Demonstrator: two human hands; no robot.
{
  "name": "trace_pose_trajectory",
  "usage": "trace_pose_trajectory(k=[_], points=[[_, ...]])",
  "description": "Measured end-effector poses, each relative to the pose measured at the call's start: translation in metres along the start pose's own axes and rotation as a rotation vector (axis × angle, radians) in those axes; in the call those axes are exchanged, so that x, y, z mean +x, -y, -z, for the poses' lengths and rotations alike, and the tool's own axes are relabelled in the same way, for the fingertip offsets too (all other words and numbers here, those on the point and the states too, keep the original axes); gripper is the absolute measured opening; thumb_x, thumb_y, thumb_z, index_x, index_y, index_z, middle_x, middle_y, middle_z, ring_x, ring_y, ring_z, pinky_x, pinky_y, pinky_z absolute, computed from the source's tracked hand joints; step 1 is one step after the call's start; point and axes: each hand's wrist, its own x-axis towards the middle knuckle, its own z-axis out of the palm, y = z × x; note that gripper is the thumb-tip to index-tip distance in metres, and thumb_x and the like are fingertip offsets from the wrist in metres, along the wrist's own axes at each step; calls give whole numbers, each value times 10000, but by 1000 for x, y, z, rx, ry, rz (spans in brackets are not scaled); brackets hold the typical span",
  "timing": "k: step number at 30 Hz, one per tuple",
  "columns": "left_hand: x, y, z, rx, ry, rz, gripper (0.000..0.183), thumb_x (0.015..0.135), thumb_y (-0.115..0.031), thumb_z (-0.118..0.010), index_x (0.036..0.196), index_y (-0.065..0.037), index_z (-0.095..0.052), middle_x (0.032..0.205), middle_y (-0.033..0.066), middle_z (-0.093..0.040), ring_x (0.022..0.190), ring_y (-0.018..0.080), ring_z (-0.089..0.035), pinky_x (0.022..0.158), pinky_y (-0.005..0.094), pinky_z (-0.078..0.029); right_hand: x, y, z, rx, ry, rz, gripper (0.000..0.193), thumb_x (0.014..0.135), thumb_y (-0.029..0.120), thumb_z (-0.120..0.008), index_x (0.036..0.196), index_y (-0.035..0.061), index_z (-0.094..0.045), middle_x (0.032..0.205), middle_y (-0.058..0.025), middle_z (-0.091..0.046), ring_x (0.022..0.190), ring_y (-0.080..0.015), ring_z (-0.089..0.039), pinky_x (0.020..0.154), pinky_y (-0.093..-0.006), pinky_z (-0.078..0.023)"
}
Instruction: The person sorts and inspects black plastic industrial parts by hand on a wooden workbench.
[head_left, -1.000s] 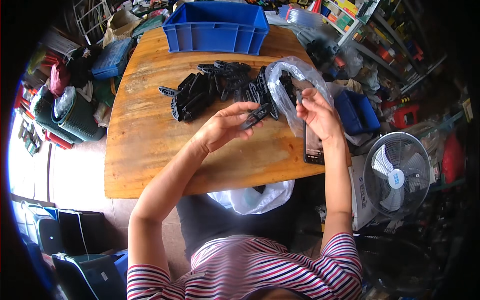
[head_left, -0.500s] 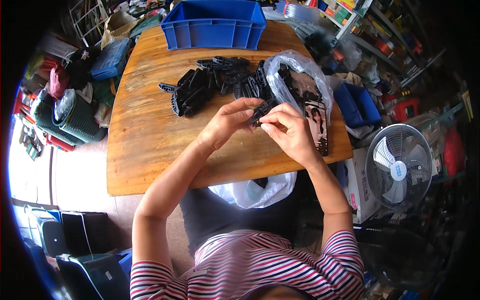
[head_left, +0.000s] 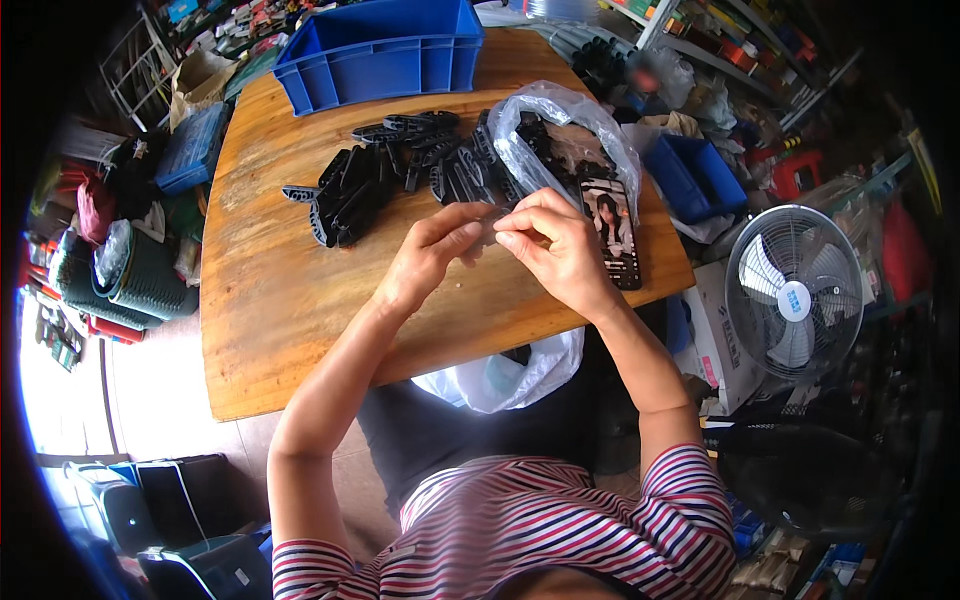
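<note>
My left hand and my right hand meet above the middle of the wooden table, thumbs and forefingers pinched and almost touching. What lies between the fingertips is too small and blurred to name. Just beyond them sprawls a heap of black ribbed plastic parts, long and narrow with slotted ends. A clear plastic bag, its mouth rolled open, holds more black parts right of the heap. Near my right wrist lies a smartphone with a lit screen showing a person.
A blue plastic crate stands at the table's far edge. A white bag hangs below the near edge. On the right are a fan and a smaller blue bin. Baskets stand left, and cluttered shelves line the back right.
The black part that was between my fingers no longer shows there. Both hands stay close together in a pinch. The whole view has shifted and turned slightly.
</note>
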Motion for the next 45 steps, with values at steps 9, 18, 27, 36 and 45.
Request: trace_pose_trajectory(k=[9, 18, 27, 36, 45], points=[[-3, 4, -10, 104, 30, -78, 289, 914, -164, -511, 1160, -12, -498, 891, 32, -529, 729, 90, -480, 670, 220, -418, -8, -6, 0, -155, -71, 65, 109, 753, 16, -675, 841, 0, -614, 851, -78, -553, 781, -205, -577, 710, -289, -473], [-15, -2, -23, 451, 109, -216, 259, 917, -129, -482, 1151, -18, -478, 966, 121, -585, 853, 202, -569, 750, 327, -445, -40, -12, 6, 86, 44, -212, 255, 815, 133, -662, 988, -20, -555, 846, -119, -630, 753, -148, -602, 664, -275, -471], [3, -17, 26, 719, -108, -412, 206, 767, -105, -616, 951, -16, -600, 962, 152, -598, 921, 317, -542, 789, 367, -447, -131, 25, 11, -68, 175, -104, 298, 645, 127, -795, 846, 27, -599, 711, -95, -589, 616, -219, -582, 551, -294, -456], [10, 8, 80, 1555, -491, -73, 345, 723, -187, -658, 1030, -84, -538, 962, 120, -545, 957, 309, -517, 782, 418, -434, -127, -7, 10, -58, 709, -270, 294, 768, 163, -682, 1011, 20, -602, 932, -111, -628, 876, -257, -605, 806, -333, -467], [18, 6, 69, 1044, -529, -311, 307, 760, -95, -613, 1058, -56, -550, 934, 131, -569, 906, 313, -536, 778, 390, -440, 80, -154, 80, -550, 104, -290, 160, 746, 82, -639, 896, 28, -631, 881, -139, -654, 858, -272, -627, 763, -348, -474]])
